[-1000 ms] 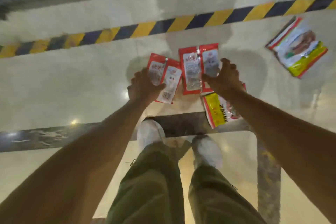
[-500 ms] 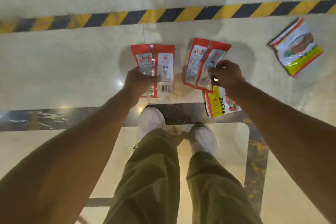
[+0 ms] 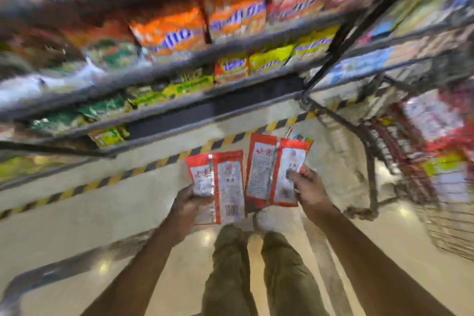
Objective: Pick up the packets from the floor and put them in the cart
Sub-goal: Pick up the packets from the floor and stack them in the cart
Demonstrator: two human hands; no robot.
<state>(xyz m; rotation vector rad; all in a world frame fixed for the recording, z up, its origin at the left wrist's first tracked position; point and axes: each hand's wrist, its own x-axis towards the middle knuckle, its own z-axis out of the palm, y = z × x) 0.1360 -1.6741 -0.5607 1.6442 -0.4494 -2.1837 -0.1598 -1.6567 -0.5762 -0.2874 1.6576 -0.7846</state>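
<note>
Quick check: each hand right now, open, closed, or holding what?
Left hand: holding the left packets.
Right hand: holding the right packets.

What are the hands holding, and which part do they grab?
The left hand grips the left pair of red packets near their lower left edge; the right hand grips the right pair of red packets by their lower right edge.
</note>
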